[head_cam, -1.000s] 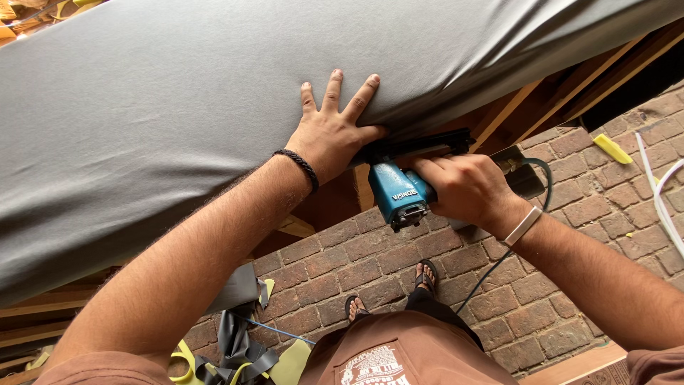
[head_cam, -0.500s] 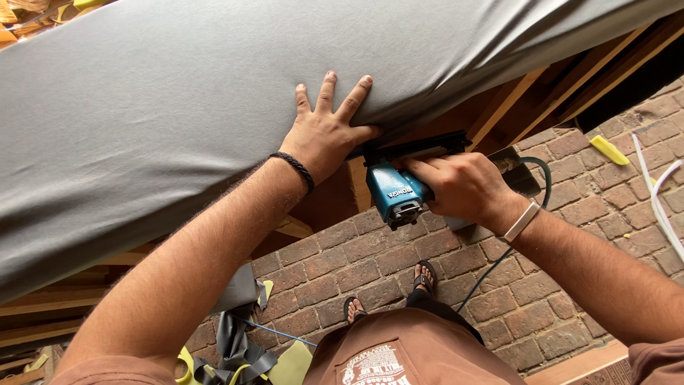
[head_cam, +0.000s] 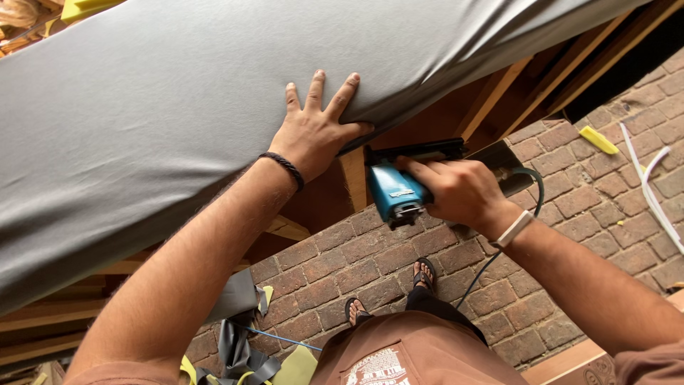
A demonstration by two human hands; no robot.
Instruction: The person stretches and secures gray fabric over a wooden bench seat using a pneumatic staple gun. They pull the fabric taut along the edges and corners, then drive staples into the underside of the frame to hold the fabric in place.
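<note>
Left hand (head_cam: 313, 135) spread flat on grey fabric (head_cam: 157, 121), right hand (head_cam: 456, 189) clenched around blue stapler (head_cam: 395, 194), wooden frame (head_cam: 354, 178) between both hands' fingers

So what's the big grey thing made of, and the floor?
The grey cover looks like smooth matte cloth: it creases where the left hand presses it. The floor looks like rough reddish brick, laid in blocks with pale joints.

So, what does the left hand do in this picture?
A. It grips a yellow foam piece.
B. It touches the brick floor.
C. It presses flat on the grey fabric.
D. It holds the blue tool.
C: the left hand lies spread on the grey fabric, while the right hand holds the blue staple gun.
</note>
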